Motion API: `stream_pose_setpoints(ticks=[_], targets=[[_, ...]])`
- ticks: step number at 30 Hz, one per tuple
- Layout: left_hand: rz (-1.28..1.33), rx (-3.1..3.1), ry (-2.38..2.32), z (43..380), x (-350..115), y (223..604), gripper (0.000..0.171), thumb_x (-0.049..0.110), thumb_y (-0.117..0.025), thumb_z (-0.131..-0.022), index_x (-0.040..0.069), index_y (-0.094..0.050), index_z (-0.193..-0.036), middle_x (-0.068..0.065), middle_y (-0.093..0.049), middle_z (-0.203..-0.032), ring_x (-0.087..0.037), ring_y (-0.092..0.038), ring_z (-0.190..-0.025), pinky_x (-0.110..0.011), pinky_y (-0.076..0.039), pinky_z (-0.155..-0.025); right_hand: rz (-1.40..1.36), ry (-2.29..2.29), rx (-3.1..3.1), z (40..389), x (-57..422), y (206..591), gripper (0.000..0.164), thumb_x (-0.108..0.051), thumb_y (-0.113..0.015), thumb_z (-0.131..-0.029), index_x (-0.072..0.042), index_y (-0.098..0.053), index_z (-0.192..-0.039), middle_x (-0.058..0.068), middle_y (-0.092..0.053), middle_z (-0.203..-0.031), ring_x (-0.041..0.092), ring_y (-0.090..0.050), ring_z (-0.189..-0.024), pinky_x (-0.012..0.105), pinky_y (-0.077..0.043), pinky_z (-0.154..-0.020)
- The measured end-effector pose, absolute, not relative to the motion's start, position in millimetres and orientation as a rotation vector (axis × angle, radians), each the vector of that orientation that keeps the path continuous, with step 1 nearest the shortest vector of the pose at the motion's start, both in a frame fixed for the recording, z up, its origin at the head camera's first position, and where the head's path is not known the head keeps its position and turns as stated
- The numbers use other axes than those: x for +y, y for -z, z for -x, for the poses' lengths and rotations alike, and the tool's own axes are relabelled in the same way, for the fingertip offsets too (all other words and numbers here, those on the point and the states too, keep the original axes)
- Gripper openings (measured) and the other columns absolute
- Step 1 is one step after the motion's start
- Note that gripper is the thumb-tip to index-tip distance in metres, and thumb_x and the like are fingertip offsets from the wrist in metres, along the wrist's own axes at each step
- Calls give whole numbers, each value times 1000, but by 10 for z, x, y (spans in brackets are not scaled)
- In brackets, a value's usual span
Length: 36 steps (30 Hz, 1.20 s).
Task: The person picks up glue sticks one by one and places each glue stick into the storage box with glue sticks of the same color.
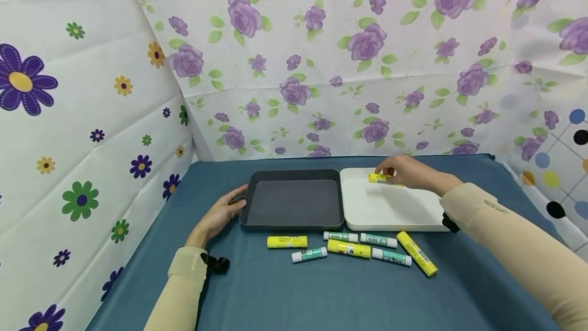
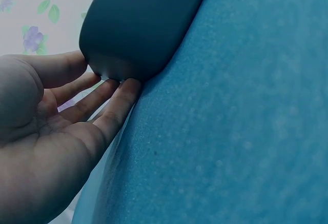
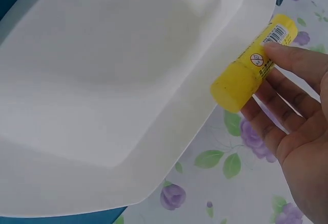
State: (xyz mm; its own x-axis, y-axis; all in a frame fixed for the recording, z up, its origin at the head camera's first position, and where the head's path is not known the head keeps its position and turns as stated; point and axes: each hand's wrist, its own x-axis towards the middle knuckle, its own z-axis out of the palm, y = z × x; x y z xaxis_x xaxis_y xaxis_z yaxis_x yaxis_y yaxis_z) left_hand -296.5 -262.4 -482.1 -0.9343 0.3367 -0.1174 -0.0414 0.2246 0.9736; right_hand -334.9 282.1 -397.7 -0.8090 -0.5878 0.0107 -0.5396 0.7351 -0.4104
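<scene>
In the head view my right hand (image 1: pixel 406 173) holds a yellow glue stick (image 1: pixel 377 178) over the far part of a white tray (image 1: pixel 367 211). The right wrist view shows the thumb on one side of this glue stick (image 3: pixel 246 75) and fingers on the other, near the tray's rim (image 3: pixel 174 126). My left hand (image 1: pixel 220 216) touches the left end of a dark grey tray (image 1: pixel 297 201). In the left wrist view, the fairly straight fingers and thumb of that hand (image 2: pixel 66 116) rest against the dark tray's outer wall (image 2: pixel 133 34).
Yellow glue sticks (image 1: pixel 287 241) and smaller white-and-green glue sticks (image 1: pixel 310 255) lie scattered in front of the trays, several in all. One yellow glue stick (image 1: pixel 417 254) lies slanted at the right. A blue cloth (image 1: pixel 275 295) covers the table. Flowered sheets (image 1: pixel 321 65) hang behind.
</scene>
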Motion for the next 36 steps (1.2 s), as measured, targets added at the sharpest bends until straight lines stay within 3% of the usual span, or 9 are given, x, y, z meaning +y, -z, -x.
stream_pose_setpoints(ticks=[36], targets=[[-271, 2206, -1763, 2967, -2620, 4833, 60, 16, -49, -112, 13, -25, -167, -17, -20, -170, -41, -24, -155, -61, -22, -125, 775, 510, 2847, 3629, 2705, 4290, 35, 5, -76, -90, -7, -77, -123, 3, -71, -102, 20, -62, -90, 42, -56, -80]])
